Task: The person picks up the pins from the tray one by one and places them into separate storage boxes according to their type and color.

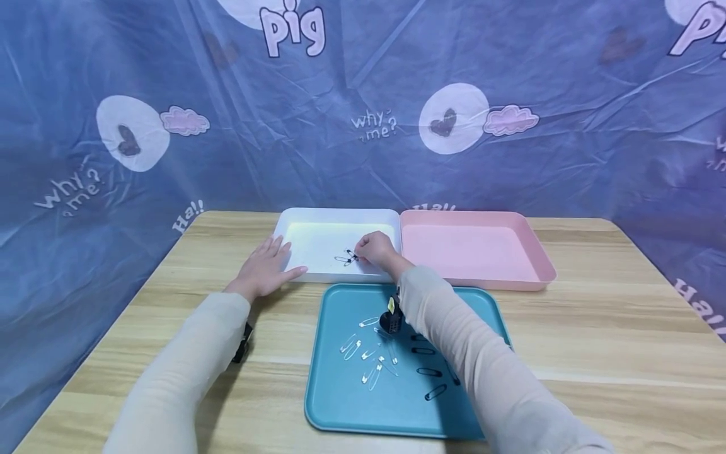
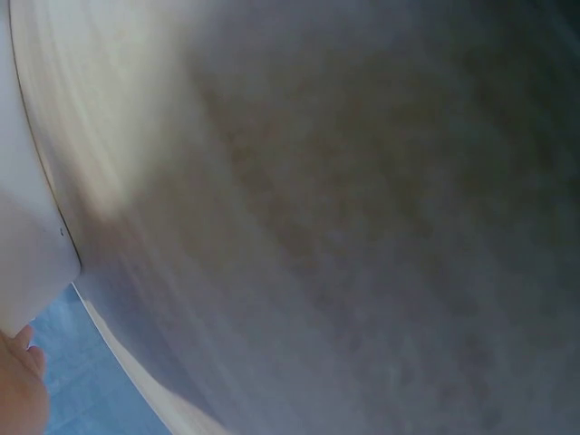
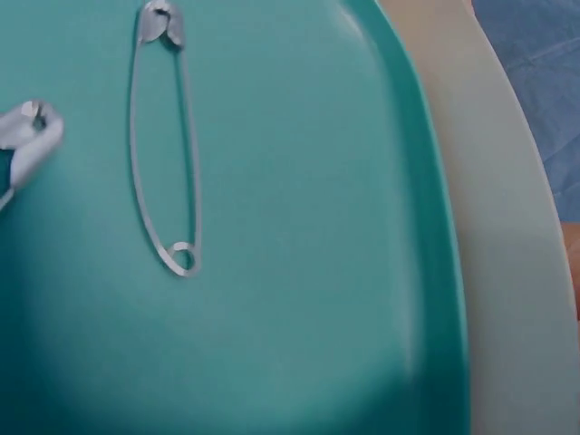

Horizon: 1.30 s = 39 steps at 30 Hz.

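"Moving pins looks only part done in the head view, right?"

"I think so. A few black pins (image 1: pixel 347 261) lie in the white tray (image 1: pixel 317 236). More black pins (image 1: pixel 429 370) and the silver pins (image 1: pixel 380 359) lie on the blue-green tray (image 1: pixel 368 413), so those seem left to do. The pink tray (image 1: pixel 471 249) sits just beside the white one."

"Where is the right hand (image 1: pixel 375 248)?"

"It reaches into the white tray with its fingers bent. The black pins there lie right by its fingertips, but I cannot tell if it pinches one."

"And the left hand (image 1: pixel 265 268)?"

"It is spread wide and rests on the left side of the white tray. It holds no pin. The pins in that tray lie off to its right."

"What does the left wrist view show?"

"Mostly blurry wooden table (image 2: pixel 317 227). A corner of the white tray is at the left, with a bit of a hand (image 2: pixel 20 390) by it, likely the left one. No pins show, and its grip is hard to tell."

"And the right wrist view?"

"One big silver pin (image 3: pixel 133 136) lies on the blue-green tray, and part of another silver pin (image 3: pixel 32 136) pokes in at the left. No fingers touch them."
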Motion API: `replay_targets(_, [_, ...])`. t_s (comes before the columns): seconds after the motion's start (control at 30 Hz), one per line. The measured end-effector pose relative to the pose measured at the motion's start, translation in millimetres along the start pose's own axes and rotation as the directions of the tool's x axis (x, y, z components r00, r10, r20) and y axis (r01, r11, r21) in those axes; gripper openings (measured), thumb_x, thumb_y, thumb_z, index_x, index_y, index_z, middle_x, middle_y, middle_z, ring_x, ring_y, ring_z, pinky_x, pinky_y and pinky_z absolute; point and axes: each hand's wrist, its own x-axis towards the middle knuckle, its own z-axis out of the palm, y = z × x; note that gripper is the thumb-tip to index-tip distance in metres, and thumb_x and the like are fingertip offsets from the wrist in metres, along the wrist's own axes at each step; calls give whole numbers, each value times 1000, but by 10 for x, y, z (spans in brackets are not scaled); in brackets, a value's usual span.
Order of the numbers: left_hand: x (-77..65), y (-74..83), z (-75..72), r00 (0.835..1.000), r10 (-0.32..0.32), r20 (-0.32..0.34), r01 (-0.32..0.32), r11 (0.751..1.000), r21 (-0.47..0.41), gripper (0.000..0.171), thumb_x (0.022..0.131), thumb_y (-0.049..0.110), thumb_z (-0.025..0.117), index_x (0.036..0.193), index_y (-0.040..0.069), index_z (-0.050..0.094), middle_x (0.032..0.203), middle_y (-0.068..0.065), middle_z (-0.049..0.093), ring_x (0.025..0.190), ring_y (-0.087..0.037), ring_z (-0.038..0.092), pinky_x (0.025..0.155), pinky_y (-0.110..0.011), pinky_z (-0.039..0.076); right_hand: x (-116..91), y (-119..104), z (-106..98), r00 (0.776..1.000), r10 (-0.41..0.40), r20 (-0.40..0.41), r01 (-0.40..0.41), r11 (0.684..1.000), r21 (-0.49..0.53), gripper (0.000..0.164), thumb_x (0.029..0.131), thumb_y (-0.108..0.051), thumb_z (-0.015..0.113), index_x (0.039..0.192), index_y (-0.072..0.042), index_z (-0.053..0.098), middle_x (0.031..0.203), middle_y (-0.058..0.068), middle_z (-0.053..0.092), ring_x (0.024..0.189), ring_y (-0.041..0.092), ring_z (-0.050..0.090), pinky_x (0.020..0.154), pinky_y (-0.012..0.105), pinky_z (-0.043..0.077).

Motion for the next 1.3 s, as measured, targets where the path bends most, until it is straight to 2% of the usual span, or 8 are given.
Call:
replay_targets(0.37, [33,-1,9,1000,-6,9,6,1000,12,89,80,68,19,136,0,16,141,-19,5,128,-33,-3,103,-43,-1,51,-3,55,1000,-7,-12,7,1000,-14,13,84,-7,54,79,-2,65,60,4,56,56,14,47,47,21,38])
replay_targets(0.5, [32,11,2,1000,-6,10,6,1000,13,89,80,68,19,136,0,16,141,-19,5,128,-33,-3,103,-44,0,45,-11,53,1000,7,-19,-7,1000,-1,12,84,-7,54,81,-1,64,65,5,57,58,13,49,48,21,39])
replay_targets(0.7, [16,23,-22,1000,-4,13,4,1000,4,88,81,67,20,136,-1,16,141,-20,5,128,-33,-4,103,-43,0,26,-14,26,1000,14,-27,-14,1000,24,11,84,-6,54,85,-1,63,72,7,59,63,15,53,51,22,42])
replay_targets(1.03, [13,9,-17,1000,1,3,-1,1000,-4,89,80,67,21,136,-2,16,141,-20,5,128,-33,-3,103,-43,-1,-86,-35,-72,999,-27,-31,30,996,80,10,83,-5,54,84,1,62,71,10,59,62,17,53,49,21,40])
replay_targets(1.3, [14,-4,1,1000,11,-7,-11,1000,-10,90,80,68,20,135,-3,16,140,-22,5,128,-34,-3,103,-43,0,-204,-61,-169,999,-38,-25,41,991,124,12,83,-8,55,87,2,62,76,11,61,66,18,58,63,29,48])
